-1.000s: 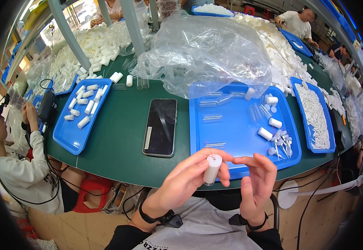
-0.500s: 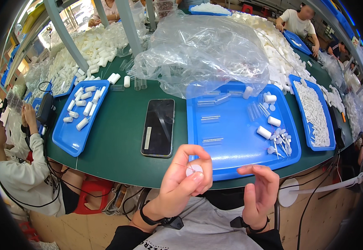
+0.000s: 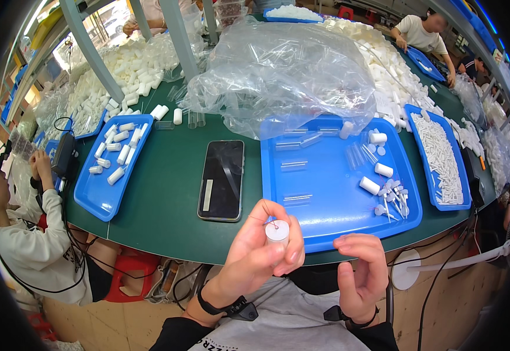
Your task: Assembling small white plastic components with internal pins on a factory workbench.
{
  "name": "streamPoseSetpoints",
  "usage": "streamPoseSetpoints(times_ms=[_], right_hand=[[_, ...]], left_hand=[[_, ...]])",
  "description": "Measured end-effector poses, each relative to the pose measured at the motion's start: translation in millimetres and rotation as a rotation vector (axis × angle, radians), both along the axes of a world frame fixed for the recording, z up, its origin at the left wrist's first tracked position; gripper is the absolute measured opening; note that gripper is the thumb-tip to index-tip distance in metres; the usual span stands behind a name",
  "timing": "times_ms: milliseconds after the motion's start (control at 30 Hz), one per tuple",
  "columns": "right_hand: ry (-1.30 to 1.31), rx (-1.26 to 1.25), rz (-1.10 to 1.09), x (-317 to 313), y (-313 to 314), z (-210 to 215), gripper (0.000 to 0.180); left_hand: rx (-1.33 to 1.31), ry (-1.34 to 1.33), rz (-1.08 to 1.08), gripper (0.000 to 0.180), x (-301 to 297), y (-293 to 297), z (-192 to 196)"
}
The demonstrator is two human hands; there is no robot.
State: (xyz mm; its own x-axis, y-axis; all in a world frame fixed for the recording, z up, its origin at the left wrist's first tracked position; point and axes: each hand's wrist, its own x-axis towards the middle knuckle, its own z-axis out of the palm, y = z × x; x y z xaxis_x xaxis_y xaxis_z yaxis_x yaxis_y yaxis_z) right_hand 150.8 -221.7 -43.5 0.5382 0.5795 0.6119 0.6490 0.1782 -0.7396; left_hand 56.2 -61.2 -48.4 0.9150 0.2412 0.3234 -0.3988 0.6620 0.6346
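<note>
Gripping one white cap (image 3: 277,231), left hand (image 3: 260,251); right hand (image 3: 360,275) loosely curled, holding nothing.

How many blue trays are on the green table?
At least 5: the middle tray, the left tray, the right tray, and two far trays. More may be hidden.
</note>
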Motion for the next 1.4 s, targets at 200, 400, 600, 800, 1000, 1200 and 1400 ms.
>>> streamPoseSetpoints(times_ms=[200,400,600,800,1000,1200,1400], right_hand=[[0.02,-0.04,-0.027,-1,-1,1,0.021],[0.011,-0.066,-0.034,-3,-3,-1,0.019],[-0.007,-0.078,-0.04,-4,-4,-1,0.017],[-0.032,-0.087,-0.026,-4,-4,0,0.019],[-0.026,-0.087,-0.003,-4,-2,1,0.019],[0.11,-0.075,0.154,-3,-2,-3,0.023],[0.821,0.053,0.563,0,12,-10,0.05]], left_hand=[[0.056,0.194,0.179,0.029,5,-7,10],[-0.138,-0.008,-0.104,0.027,5,1,1],[-0.151,0.081,-0.057,0.025,-1,0,5],[-0.251,0.012,-0.062,0.034,-1,3,5],[-0.15,-0.03,0.023,0.044,0,0,5],[-0.215,0.03,-0.044,0.036,4,-8,6],[-0.226,0.035,-0.413,0.062,6,-10,-6]])
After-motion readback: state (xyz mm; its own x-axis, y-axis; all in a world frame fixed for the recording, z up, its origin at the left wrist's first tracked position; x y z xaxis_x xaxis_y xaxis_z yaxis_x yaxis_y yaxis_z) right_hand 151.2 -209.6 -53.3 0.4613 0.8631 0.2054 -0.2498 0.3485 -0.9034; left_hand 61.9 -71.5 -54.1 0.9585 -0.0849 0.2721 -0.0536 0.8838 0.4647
